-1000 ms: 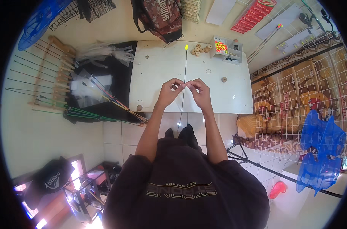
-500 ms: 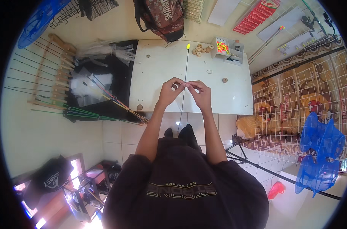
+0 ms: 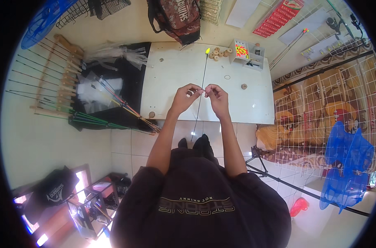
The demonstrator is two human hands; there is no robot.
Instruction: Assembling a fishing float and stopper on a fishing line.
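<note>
A thin black rod with a bright yellow tip slants across the white table, its lower end reaching past the near edge. My left hand pinches this rod near its middle between thumb and forefinger. Just right of it, my right hand has its thumb and fingertips pressed together, slightly apart from the rod. Whatever those right fingertips hold, if anything, is too small to make out.
Cork rings and a grey tray with colourful beads are at the table's far side. A thin ring and a cork piece lie to the right. Rods lean left; a wire grid stands right.
The rod's yellow tip has swung a little to the right and its lower end to the left. My right fingertips have moved right, off the rod and away from my left fingers.
</note>
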